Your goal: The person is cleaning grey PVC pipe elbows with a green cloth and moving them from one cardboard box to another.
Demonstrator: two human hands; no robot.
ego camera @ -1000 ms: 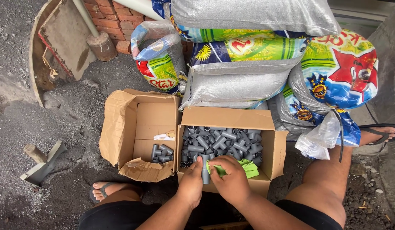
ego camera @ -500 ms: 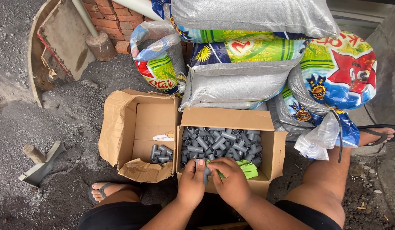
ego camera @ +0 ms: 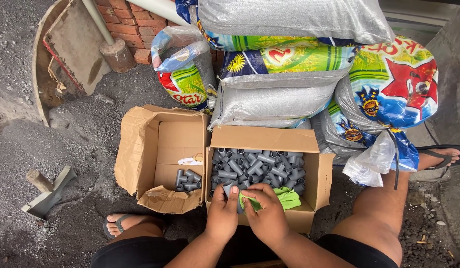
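Observation:
My left hand (ego camera: pixel 222 213) grips a grey plastic pipe fitting (ego camera: pixel 229 189) at the near edge of the right cardboard box (ego camera: pixel 317 198). My right hand (ego camera: pixel 266 214) presses a green cloth (ego camera: pixel 285 197) against that fitting. The right box holds several grey pipe fittings (ego camera: pixel 259 167) in a loose heap. To its left, an open cardboard box (ego camera: pixel 140 154) has a few grey fittings (ego camera: pixel 187 180) in its near right corner and a small paper slip. Both hands are over the near wall of the right box.
Stacked woven sacks (ego camera: pixel 284 64) rise right behind the boxes. A clear plastic bag (ego camera: pixel 371 164) hangs at the right. My sandalled feet (ego camera: pixel 121 223) flank the boxes on grey gravel. A brick pillar (ego camera: pixel 140 25), a wooden post and scrap pieces (ego camera: pixel 46 193) lie left.
Both hands stay at the near edge of the right box. They have drawn slightly closer together around the fitting, with the cloth shifting under my right hand.

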